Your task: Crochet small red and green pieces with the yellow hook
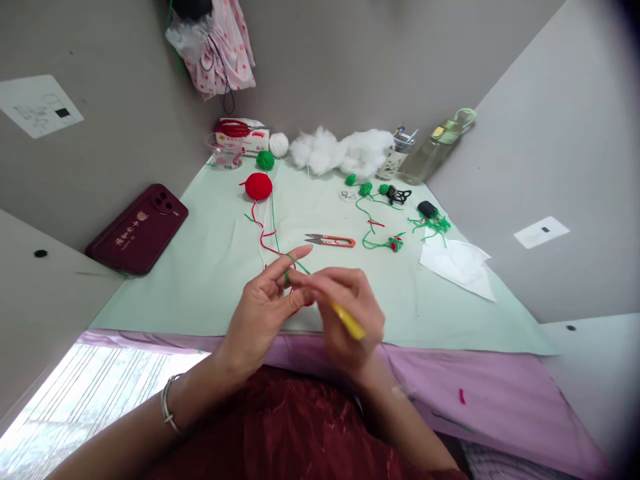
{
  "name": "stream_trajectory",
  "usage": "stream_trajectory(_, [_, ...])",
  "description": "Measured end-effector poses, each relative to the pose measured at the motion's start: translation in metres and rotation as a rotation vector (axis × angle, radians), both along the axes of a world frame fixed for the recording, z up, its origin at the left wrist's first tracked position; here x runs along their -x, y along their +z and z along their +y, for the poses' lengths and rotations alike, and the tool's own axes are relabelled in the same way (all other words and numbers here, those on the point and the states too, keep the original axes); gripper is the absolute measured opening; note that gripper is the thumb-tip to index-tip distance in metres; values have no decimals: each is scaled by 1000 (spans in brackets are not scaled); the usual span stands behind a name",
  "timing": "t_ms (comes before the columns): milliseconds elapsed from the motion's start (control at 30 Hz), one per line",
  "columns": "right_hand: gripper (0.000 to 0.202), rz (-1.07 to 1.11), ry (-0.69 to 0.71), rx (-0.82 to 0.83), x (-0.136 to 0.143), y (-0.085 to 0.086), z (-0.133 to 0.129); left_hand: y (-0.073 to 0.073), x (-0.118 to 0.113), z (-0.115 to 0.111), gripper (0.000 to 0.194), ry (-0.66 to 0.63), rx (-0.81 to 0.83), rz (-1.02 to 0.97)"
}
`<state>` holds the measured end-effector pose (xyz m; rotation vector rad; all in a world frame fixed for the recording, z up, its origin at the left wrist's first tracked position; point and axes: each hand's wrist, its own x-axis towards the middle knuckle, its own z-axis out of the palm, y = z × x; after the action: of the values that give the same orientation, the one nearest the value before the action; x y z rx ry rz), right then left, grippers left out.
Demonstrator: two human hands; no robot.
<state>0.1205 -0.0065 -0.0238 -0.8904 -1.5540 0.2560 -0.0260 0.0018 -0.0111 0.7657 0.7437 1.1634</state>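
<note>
Gripping a slim, yellow-handled tool [349, 323], a person's right hand [350, 313] meets the left hand [265, 303] above the near edge of a tabletop spread with a pale green cover [200, 300]. The left hand, index finger extended and thumb pinched in, holds a thin green yarn strand [274, 223] wound about its fingers; the fingertips hide most of the work, though a patch of red shows beneath. The strand leads back past a round, bright red yarn ball [259, 187] to a smaller green yarn ball [265, 160]. Orange-handled metal thread snips [337, 241] lie just beyond the hands, and fluffy white stuffing [343, 153] lines the back wall.
</note>
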Motion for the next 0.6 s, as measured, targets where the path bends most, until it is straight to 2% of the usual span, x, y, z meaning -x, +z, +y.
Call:
stream_trajectory(33, [24, -66, -38, -71, 1, -1, -1, 0, 0, 0, 56, -31, 27, -18])
stream_trajectory(100, [24, -21, -50, -84, -1, 0, -1, 2, 2, 1, 51, -116, 130, -60])
stream_trajectory(200, [18, 298, 55, 100, -7, 3, 3, 5, 8, 5, 38, -124, 183, -49])
stream_trajectory(300, [17, 473, 219, 255, -6, 3, 8, 5, 8, 3, 39, -77, 99, 1])
stream_trajectory(433, [14, 461, 311, 324, -1, -2, 9, 4, 4, -2, 41, -89, 35, 31])
stream_trajectory(600, [15, 370, 237, 296, 1, 1, 5, 6, 2, -1, 31, -63, 31, 22])
